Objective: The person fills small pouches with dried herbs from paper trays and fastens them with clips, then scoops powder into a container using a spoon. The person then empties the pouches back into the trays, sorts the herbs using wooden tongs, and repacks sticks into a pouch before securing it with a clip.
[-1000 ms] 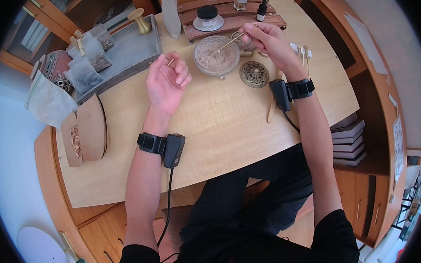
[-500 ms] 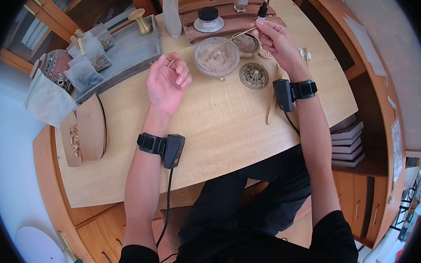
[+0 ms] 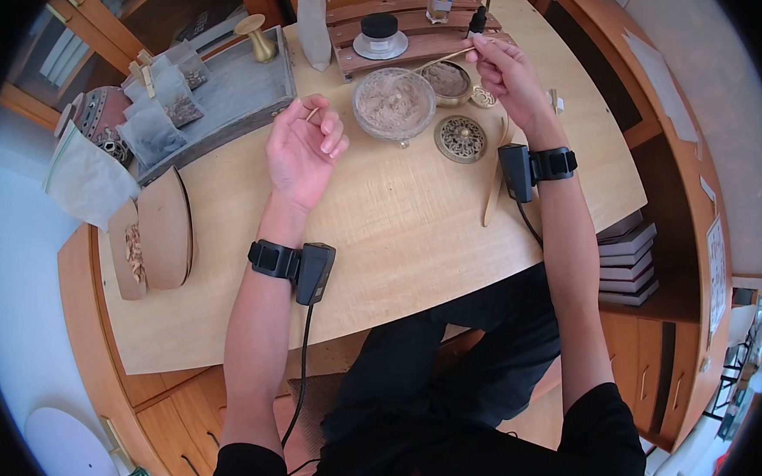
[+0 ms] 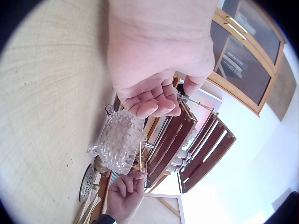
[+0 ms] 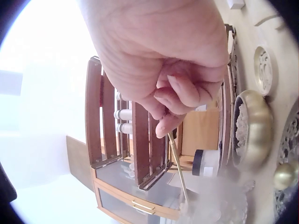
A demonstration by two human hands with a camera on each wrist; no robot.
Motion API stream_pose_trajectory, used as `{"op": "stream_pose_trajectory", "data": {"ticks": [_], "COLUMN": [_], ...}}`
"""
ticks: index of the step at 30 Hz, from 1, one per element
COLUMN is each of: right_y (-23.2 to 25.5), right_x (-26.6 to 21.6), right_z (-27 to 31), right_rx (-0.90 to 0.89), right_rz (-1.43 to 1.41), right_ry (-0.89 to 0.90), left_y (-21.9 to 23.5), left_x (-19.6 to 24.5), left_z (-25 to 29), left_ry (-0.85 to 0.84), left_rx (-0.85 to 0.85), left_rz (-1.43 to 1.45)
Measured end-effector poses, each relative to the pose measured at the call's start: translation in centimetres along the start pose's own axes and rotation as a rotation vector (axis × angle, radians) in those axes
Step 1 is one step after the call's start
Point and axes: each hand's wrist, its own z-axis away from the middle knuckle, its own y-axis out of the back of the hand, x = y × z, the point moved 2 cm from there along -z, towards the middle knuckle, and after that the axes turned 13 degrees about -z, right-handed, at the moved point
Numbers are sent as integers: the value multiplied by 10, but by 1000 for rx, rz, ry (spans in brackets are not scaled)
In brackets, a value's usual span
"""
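Observation:
My right hand (image 3: 516, 86) (image 5: 173, 60) pinches a thin gold stick (image 3: 442, 61) (image 5: 176, 161) between thumb and fingertips. The stick slants down left, its far end over the powder inside a textured glass bowl (image 3: 396, 136) (image 4: 119, 144). Left of that bowl, my left hand (image 3: 304, 151) (image 4: 154, 60) is raised, palm up with curled fingers; a short bit of a thin gold tool (image 3: 312, 114) shows between thumb and fingers, the rest hidden. Beside the glass bowl stands a brass bowl (image 3: 452, 101) (image 5: 257, 130) of powder, with a pierced brass lid (image 3: 460, 139) in front.
A grey tray (image 3: 238, 114) with small bags and a brass piece (image 3: 257, 41) lies back left. Behind the bowls, a wooden rack (image 3: 347, 32) bears a black-lidded jar (image 3: 379, 30) and bottles. Light sticks (image 3: 493, 187) lie right; a brown case (image 3: 164, 229) lies left.
My right hand has moved a little to the right with the stick, uncovering more of the brass bowl and a small flat brass ornament. The left hand has stayed almost still.

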Motion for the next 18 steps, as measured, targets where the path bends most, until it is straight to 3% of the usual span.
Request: {"op": "stream_pose_trajectory", "data": {"ticks": [11, 16, 18], "right_y": [47, 63, 65], "right_x": [-34, -40, -36], "right_z": [-1, 3, 3], "right_rx": [42, 159, 167], "right_rz": [-159, -45, 147], "right_ry": [110, 143, 106], "left_y": [0, 1, 2], "left_x": [0, -1, -1], "left_z": [0, 0, 0], "left_ry": [1, 1, 2], "left_rx": [12, 2, 7], "left_rz": [2, 12, 14]}}
